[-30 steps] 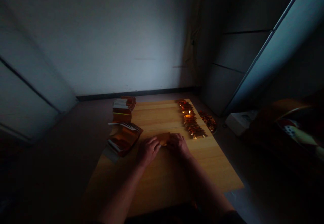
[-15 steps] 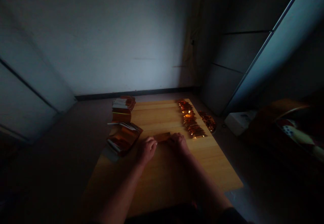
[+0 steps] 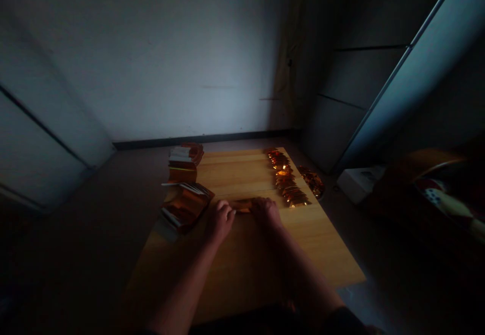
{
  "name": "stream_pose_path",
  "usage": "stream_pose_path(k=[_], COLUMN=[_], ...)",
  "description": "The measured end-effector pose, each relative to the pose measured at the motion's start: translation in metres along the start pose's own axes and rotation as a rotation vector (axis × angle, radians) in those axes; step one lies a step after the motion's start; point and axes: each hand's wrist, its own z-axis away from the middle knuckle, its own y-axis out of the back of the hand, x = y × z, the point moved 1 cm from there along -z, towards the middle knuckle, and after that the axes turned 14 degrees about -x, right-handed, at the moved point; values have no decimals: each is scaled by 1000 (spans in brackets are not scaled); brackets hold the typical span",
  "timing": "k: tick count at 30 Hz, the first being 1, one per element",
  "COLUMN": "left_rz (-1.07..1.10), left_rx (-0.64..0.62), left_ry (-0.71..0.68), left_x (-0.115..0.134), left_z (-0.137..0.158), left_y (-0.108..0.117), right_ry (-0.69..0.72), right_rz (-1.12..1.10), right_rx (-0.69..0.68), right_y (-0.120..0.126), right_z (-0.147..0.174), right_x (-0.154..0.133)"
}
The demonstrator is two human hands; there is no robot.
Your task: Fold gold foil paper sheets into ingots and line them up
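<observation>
A small piece of coppery foil paper (image 3: 243,205) lies between my hands on the wooden table (image 3: 235,264). My left hand (image 3: 223,217) is closed, its thumb and fingers pinching the left end of the paper. At the right end, my right hand (image 3: 267,210) has its fingers curled over the paper, hiding that end. Stacks of flat foil sheets (image 3: 186,206), some with pale undersides showing, lie at the table's left edge. A row of folded, shiny foil pieces (image 3: 287,178) runs along the right edge.
More shiny foil pieces (image 3: 312,181) are heaped beyond the table's right edge, lower down. A white box (image 3: 358,182) sits on the floor at right, near a dark chair-like shape with patterned cloth (image 3: 434,196). Behind the table stands a pale wall (image 3: 212,72).
The paper between my hands looks more folded or creased and catches more light. My right hand's fingers have shifted slightly left over its end. The stacks and the row stay as they were.
</observation>
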Motion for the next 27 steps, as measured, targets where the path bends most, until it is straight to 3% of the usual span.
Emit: stream_pose_path(k=[14,27], left_rz=[-256,-292], left_rx=[-52,-76], left_ry=[114,179], left_x=[4,8], left_z=[-6,-5], left_y=[2,3], right_ry=[-40,-63], right_rz=[70,65], right_rx=[-47,-56], right_y=[7,7], right_z=[-1,-1], right_x=[-5,-7])
